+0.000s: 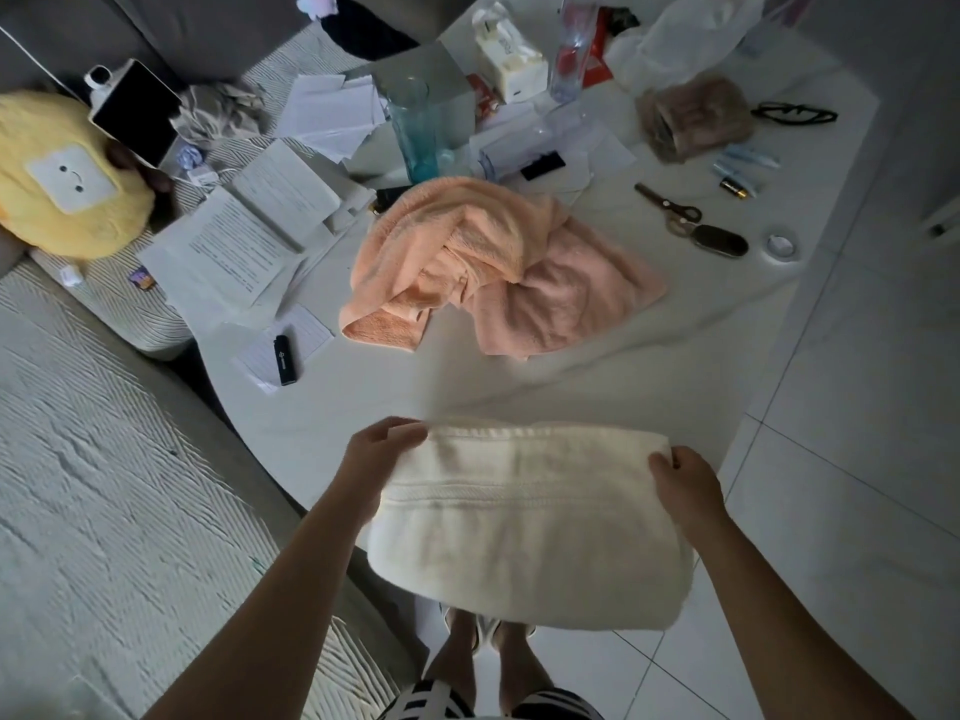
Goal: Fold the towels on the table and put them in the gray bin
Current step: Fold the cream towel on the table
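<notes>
A cream white towel [524,527] hangs doubled over in front of me, past the near edge of the white table [363,402]. My left hand [379,449] pinches its top left corner and my right hand [685,485] pinches its top right corner. Two more towels lie crumpled together in the middle of the table: an orange one [441,246] and a pink one [566,298] partly under it. No gray bin is in view.
Papers [234,246], a black lighter [285,361], a tall glass [415,132], a tissue pack [511,59], scissors [667,207], glasses [795,115] and a tape roll [782,245] clutter the far table. A yellow plush [62,174] lies on the sofa at left. Tiled floor spreads right.
</notes>
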`<state>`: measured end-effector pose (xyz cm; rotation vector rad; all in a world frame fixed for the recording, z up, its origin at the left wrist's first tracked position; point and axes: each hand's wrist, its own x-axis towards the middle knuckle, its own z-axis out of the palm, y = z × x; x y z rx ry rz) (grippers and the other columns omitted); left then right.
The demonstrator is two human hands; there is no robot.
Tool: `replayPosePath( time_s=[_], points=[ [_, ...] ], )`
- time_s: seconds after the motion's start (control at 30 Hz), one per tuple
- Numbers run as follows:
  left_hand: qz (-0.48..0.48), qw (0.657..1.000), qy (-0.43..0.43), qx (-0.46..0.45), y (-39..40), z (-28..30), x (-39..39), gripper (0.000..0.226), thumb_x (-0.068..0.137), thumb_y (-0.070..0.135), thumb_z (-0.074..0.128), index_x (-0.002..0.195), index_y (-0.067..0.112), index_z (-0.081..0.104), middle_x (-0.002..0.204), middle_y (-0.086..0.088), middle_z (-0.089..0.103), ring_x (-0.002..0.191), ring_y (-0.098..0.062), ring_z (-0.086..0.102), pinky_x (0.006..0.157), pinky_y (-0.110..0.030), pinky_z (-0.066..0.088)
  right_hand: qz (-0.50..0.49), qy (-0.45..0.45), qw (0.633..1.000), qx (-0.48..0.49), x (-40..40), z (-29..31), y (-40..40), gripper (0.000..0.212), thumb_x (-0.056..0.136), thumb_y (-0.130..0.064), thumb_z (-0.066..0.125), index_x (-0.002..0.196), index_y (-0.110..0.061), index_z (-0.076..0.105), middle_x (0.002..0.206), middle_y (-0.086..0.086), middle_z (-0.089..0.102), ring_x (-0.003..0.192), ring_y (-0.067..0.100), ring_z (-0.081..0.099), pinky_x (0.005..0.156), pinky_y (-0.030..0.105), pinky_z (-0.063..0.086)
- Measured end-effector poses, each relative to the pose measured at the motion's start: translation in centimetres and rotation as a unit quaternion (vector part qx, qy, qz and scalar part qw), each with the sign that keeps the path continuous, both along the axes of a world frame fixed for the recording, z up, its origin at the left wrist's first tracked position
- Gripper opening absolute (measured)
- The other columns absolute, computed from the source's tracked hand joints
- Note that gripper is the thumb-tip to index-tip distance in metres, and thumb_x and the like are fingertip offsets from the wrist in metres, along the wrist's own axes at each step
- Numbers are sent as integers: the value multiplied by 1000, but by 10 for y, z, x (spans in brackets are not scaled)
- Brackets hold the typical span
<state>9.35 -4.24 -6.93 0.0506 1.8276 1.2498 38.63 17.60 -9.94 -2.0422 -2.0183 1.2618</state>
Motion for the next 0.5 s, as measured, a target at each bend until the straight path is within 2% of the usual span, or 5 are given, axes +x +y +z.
replayPosePath(
  time_s=[0.13,0.2,0.27,0.33,0.5],
  points=[
    [16,990,113,86,-2,17,-8,33,81,-10,61,79,16,81,88,-3,79,82,-11,71,74,-20,55,-29,55,997,38,4,2,-3,20,96,-22,49,81,-9,53,75,8,55,67,25,51,57,32,38],
    [-15,988,146,51,-5,15,-8,33,85,-5,64,82,23,80,86,2,78,74,-9,67,69,-19,53,-27,61,997,49,6,1,-8,19,96,-21,49,80,-11,52,75,7,54,66,23,51,56,31,38],
    [-52,984,169,-29,-10,4,-6,22,89,10,70,102,26,76,104,4,76,92,-14,71,81,-24,53,-38,48,997,44,9,-1,-11,15,94,-19,51,86,-9,58,78,8,58,67,22,53,56,30,40],
    [-74,973,189,-106,-15,-8,3,33,92,26,71,124,19,66,124,-2,65,110,-22,65,92,-31,48,-59,40,996,51,10,-2,-13,14,90,-15,55,93,-6,65,83,8,64,72,24,59,60,32,47],
    [-85,943,294,-133,-27,-27,21,44,86,30,76,126,17,61,110,-5,61,94,-17,59,86,-36,52,-60,48,995,67,10,0,-7,16,87,-20,60,97,-10,68,85,3,68,73,17,61,58,27,43]
  ],
)
